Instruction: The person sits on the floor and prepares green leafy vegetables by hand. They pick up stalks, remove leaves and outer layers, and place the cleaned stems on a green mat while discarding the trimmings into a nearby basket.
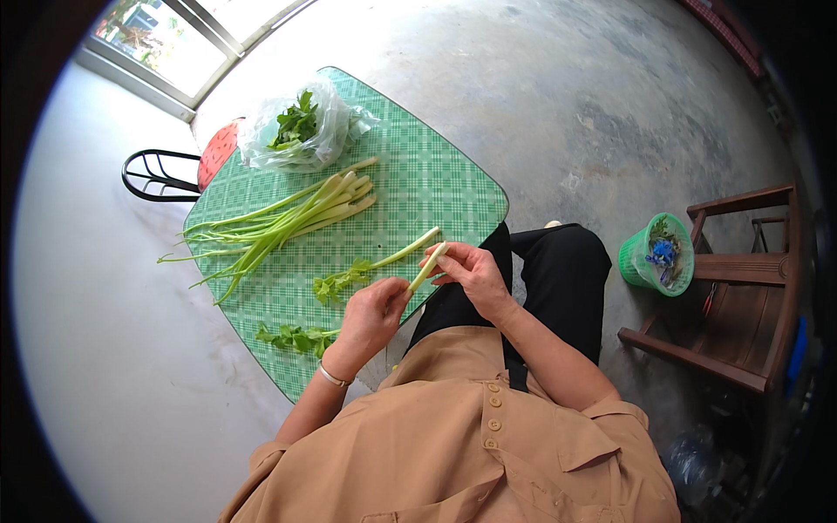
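My left hand [374, 311] is closed around the lower part of a pale green celery stalk [426, 269], near the front edge of the table. The stalk's upper end is pinched between the thumb and fingers of my right hand [472, 274]. Leaves on a stem [297, 338] show to the left of my left hand; whether they belong to the held stalk I cannot tell. Just beyond my hands, another leafy celery stalk [399, 253] lies on the green checked tablecloth [431, 176]. Farther back lies a bundle of leafless celery stalks [307, 212].
A clear plastic bag [327, 131] with celery leaves stands at the table's far end. Beyond the left edge is a black-framed chair [160, 176] with a red seat. On the floor at right are a green waste basket [631, 258] and a wooden chair [739, 268].
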A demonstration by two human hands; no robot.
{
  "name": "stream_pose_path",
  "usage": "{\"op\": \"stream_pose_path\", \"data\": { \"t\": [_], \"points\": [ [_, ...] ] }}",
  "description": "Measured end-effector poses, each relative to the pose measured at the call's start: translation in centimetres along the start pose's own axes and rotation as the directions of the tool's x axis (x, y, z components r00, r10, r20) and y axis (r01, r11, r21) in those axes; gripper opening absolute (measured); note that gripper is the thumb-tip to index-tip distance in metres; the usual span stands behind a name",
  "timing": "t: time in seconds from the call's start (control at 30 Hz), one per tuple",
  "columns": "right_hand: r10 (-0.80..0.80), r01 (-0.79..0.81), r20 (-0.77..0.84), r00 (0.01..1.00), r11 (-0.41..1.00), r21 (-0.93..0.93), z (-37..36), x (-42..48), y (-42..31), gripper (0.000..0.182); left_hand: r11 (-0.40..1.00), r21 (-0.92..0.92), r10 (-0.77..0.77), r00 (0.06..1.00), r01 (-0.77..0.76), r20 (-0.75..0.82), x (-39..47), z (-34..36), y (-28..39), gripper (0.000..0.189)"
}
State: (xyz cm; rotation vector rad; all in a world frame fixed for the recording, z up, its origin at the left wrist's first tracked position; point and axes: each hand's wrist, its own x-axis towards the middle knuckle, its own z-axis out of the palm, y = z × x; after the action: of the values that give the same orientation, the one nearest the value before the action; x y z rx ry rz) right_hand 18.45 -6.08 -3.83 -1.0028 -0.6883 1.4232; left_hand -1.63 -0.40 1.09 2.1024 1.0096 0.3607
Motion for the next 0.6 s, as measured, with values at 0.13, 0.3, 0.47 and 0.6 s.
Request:
{"op": "stream_pose_path", "data": {
  "t": [0.13,0.3,0.47,0.6],
  "points": [
    [-0.035,0.035,0.001,0.999,0.998,-0.053,-0.1,-0.1,0.2,0.022,0.993,0.040,0.115,0.988,-0.111,-0.100,1.0,0.5,1.6,0.012],
    [-0.071,0.070,-0.006,0.997,0.993,-0.095,-0.7,0.0,0.8,0.022,0.999,-0.003,0.049,0.998,-0.049,-0.041,2.4,1.5,2.1,0.015],
    [-0.237,0.175,-0.120,0.964,0.907,-0.382,-1.3,0.0,0.3,0.021,0.999,0.026,0.049,0.989,-0.045,-0.138,2.8,2.2,1.5,0.013],
    [-0.291,0.192,-0.146,0.945,0.861,-0.472,-1.7,-0.3,-1.2,0.014,0.989,0.117,0.109,0.973,-0.087,-0.201,2.6,2.2,1.0,0.013]
  ]
}}
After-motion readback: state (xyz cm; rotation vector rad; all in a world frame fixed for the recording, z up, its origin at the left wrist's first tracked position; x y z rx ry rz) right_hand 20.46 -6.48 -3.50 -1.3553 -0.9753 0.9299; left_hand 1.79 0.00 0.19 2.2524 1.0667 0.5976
